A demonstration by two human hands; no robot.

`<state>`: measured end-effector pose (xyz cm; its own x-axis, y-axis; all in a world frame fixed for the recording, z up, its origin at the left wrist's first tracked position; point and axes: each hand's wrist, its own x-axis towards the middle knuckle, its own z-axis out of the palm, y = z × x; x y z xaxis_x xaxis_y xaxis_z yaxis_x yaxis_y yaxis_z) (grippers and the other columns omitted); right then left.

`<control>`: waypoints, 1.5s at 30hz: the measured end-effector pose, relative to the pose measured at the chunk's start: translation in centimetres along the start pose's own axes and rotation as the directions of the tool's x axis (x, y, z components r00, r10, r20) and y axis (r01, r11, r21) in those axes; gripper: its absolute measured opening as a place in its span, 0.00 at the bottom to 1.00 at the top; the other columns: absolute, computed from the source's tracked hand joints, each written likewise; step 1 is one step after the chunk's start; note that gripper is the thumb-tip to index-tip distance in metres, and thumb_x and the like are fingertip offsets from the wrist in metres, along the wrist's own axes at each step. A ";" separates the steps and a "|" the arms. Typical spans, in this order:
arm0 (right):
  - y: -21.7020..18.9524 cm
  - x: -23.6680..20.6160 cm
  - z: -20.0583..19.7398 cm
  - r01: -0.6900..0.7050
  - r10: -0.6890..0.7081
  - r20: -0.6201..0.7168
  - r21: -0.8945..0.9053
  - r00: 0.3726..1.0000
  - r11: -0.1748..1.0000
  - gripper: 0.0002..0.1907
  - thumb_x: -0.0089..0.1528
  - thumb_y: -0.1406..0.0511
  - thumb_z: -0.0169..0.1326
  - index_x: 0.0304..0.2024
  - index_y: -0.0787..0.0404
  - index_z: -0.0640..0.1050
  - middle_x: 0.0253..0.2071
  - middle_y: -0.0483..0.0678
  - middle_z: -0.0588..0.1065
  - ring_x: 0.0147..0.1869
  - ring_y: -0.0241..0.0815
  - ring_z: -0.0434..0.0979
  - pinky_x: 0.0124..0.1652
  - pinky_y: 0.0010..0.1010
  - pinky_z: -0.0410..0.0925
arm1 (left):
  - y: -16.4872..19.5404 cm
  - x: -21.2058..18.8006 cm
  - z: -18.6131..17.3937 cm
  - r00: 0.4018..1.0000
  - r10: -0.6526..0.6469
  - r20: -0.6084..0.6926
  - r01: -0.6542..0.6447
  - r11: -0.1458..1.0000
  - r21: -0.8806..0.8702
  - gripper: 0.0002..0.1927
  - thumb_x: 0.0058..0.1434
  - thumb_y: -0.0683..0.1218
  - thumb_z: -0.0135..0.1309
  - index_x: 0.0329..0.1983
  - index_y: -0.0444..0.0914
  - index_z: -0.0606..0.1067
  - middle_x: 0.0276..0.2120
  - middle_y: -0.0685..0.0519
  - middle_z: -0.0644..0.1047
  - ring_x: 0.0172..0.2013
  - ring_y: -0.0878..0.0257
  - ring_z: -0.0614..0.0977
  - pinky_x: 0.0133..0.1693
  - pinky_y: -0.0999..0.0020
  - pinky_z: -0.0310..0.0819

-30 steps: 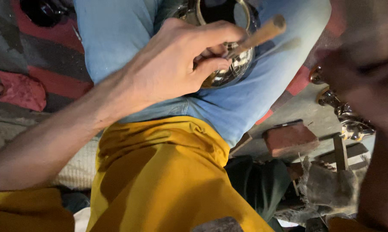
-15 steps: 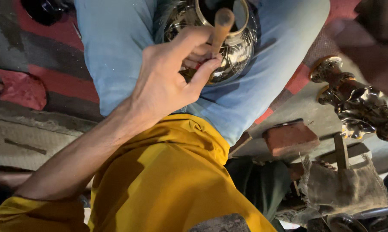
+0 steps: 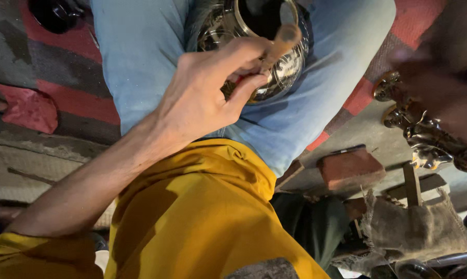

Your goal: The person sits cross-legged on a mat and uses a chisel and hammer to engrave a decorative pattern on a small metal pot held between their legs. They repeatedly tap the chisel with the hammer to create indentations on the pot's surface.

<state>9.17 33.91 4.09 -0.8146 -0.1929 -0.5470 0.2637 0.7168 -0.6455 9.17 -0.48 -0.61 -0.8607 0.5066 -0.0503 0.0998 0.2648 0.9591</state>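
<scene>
Nearest to the camera is the yellow shirt (image 3: 202, 222) of the person, which fills the lower middle of the view. From the lower left a bare forearm rises across it to the left hand (image 3: 202, 101). This hand is closed around a wooden stick (image 3: 281, 42); the fingers wrap its lower part, and the round end of the stick points up and to the right. Something red shows between the fingers, but it is too small to tell what it is.

Just behind the hand sits a shiny metal pot (image 3: 264, 46) with a dark open mouth. It rests on the lap, between the legs in light blue jeans (image 3: 140, 62). The stick lies over the rim of the pot.

At the right edge the right hand (image 3: 445, 77) is dark and blurred; one cannot tell if it is open or closed. Just below it stands a brass ornate piece (image 3: 419, 129). Lower on the floor lie a red brick (image 3: 350, 168) and a piece of sackcloth (image 3: 414, 227). Farther left, a red cloth (image 3: 29, 108) lies on the striped mat (image 3: 63, 62).
</scene>
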 end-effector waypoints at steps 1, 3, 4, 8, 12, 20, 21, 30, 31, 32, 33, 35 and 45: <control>-0.1 0.0 0.1 0.019 -0.019 0.007 -0.004 1.000 1.000 0.09 0.72 0.68 0.54 0.53 0.66 0.76 0.44 0.54 0.77 0.45 0.41 0.79 0.43 0.30 0.71 | 0.1 0.2 -0.1 1.000 0.001 0.014 -0.001 1.000 0.016 0.17 0.72 0.37 0.63 0.59 0.37 0.71 0.44 0.48 0.83 0.42 0.61 0.89 0.46 0.69 0.86; -0.4 0.0 0.2 0.003 -0.004 0.008 0.021 1.000 1.000 0.10 0.72 0.68 0.53 0.54 0.66 0.76 0.45 0.53 0.77 0.46 0.40 0.78 0.44 0.30 0.71 | 0.3 0.8 -0.5 0.998 0.008 0.064 -0.012 0.998 0.057 0.17 0.69 0.37 0.64 0.58 0.38 0.73 0.44 0.48 0.84 0.38 0.61 0.88 0.40 0.69 0.84; -0.5 -0.1 0.2 -0.052 0.052 -0.001 0.051 0.999 0.997 0.10 0.72 0.67 0.53 0.54 0.66 0.76 0.45 0.53 0.77 0.46 0.40 0.78 0.44 0.30 0.71 | 0.3 1.1 -0.6 0.996 0.017 0.092 -0.020 0.999 0.031 0.16 0.70 0.37 0.63 0.58 0.38 0.73 0.44 0.49 0.84 0.39 0.60 0.88 0.40 0.69 0.84; -1.4 -1.5 0.1 -0.081 0.073 -0.055 -0.168 0.996 0.982 0.10 0.65 0.73 0.62 0.46 0.71 0.77 0.34 0.55 0.77 0.33 0.42 0.78 0.32 0.31 0.69 | 0.5 2.4 -1.9 0.980 0.077 0.183 -0.091 0.993 0.070 0.17 0.69 0.39 0.62 0.58 0.37 0.73 0.41 0.47 0.83 0.37 0.55 0.87 0.38 0.63 0.81; -1.3 -3.1 1.4 -0.138 0.132 -0.178 -0.021 0.975 0.990 0.07 0.68 0.69 0.61 0.44 0.67 0.76 0.36 0.44 0.76 0.36 0.31 0.77 0.38 0.22 0.72 | 0.8 3.8 -2.0 0.946 0.092 0.310 -0.121 0.990 0.073 0.15 0.67 0.39 0.61 0.56 0.36 0.76 0.37 0.45 0.82 0.32 0.49 0.84 0.34 0.57 0.76; 0.6 -5.9 6.5 -0.100 0.091 -0.338 -0.009 0.937 0.995 0.10 0.61 0.73 0.64 0.44 0.67 0.78 0.30 0.46 0.77 0.29 0.34 0.76 0.32 0.26 0.72 | 0.8 6.4 -1.9 0.875 0.104 0.473 -0.151 0.987 0.062 0.17 0.61 0.40 0.63 0.54 0.38 0.79 0.29 0.42 0.80 0.28 0.49 0.83 0.33 0.54 0.75; 0.8 -6.3 7.2 -0.087 0.099 -0.394 0.048 0.914 0.995 0.12 0.62 0.73 0.65 0.46 0.66 0.77 0.34 0.46 0.78 0.32 0.33 0.77 0.35 0.25 0.72 | 0.8 6.7 -1.9 0.863 0.090 0.496 -0.143 0.987 0.070 0.17 0.61 0.40 0.63 0.54 0.38 0.79 0.27 0.42 0.80 0.26 0.50 0.83 0.32 0.54 0.75; 0.2 -8.5 13.5 -0.033 0.226 -0.635 0.301 0.739 0.953 0.13 0.65 0.75 0.66 0.47 0.66 0.74 0.39 0.51 0.77 0.37 0.37 0.77 0.38 0.28 0.72 | 0.2 8.4 -1.6 0.711 0.104 0.696 -0.196 0.979 0.054 0.19 0.57 0.41 0.64 0.53 0.41 0.80 0.24 0.43 0.80 0.25 0.50 0.83 0.31 0.53 0.75; 0.0 -8.4 14.5 0.052 0.356 -0.646 0.523 0.675 0.851 0.13 0.64 0.75 0.64 0.46 0.63 0.73 0.39 0.49 0.76 0.35 0.36 0.77 0.35 0.27 0.72 | 0.0 8.5 -1.5 0.711 0.186 0.678 -0.256 0.967 0.004 0.20 0.56 0.42 0.65 0.53 0.40 0.79 0.27 0.43 0.81 0.28 0.49 0.83 0.32 0.54 0.75; -0.3 -8.3 15.5 0.154 0.488 -0.618 0.703 0.617 0.695 0.14 0.64 0.76 0.62 0.45 0.60 0.71 0.38 0.47 0.76 0.33 0.35 0.78 0.32 0.27 0.73 | -0.2 8.7 -1.3 0.704 0.268 0.658 -0.317 0.947 -0.046 0.20 0.55 0.42 0.66 0.52 0.39 0.79 0.30 0.43 0.81 0.30 0.48 0.84 0.33 0.54 0.76; -0.4 -8.5 16.1 0.087 0.324 -0.685 0.493 0.653 0.865 0.15 0.62 0.77 0.62 0.47 0.66 0.71 0.40 0.52 0.76 0.36 0.40 0.79 0.36 0.31 0.73 | -0.4 9.0 -1.2 0.687 0.353 0.635 -0.382 0.919 -0.098 0.21 0.54 0.42 0.66 0.52 0.37 0.79 0.32 0.43 0.82 0.33 0.47 0.84 0.35 0.54 0.77; -0.5 -9.1 17.3 -0.006 -0.017 -0.665 -0.033 0.747 0.999 0.21 0.59 0.80 0.62 0.53 0.80 0.71 0.43 0.62 0.77 0.43 0.49 0.80 0.43 0.38 0.73 | -0.7 9.5 -0.6 0.623 0.328 0.710 -0.371 0.923 -0.101 0.20 0.52 0.40 0.65 0.50 0.39 0.80 0.28 0.44 0.82 0.31 0.47 0.84 0.34 0.52 0.76; 0.6 -11.6 25.6 -0.071 0.525 -0.681 0.575 0.510 0.815 0.09 0.66 0.74 0.62 0.39 0.69 0.73 0.29 0.49 0.73 0.28 0.36 0.71 0.31 0.26 0.67 | -0.4 11.4 2.5 0.408 0.243 0.880 -0.459 0.888 -0.032 0.21 0.54 0.39 0.65 0.53 0.39 0.80 0.30 0.45 0.82 0.31 0.50 0.85 0.32 0.54 0.76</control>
<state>32.00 19.40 -3.62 -0.6288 0.7347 -0.2548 0.5700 0.2127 -0.7936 0.57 7.28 -2.26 0.1119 0.9932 -0.0322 0.4677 -0.0241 0.8836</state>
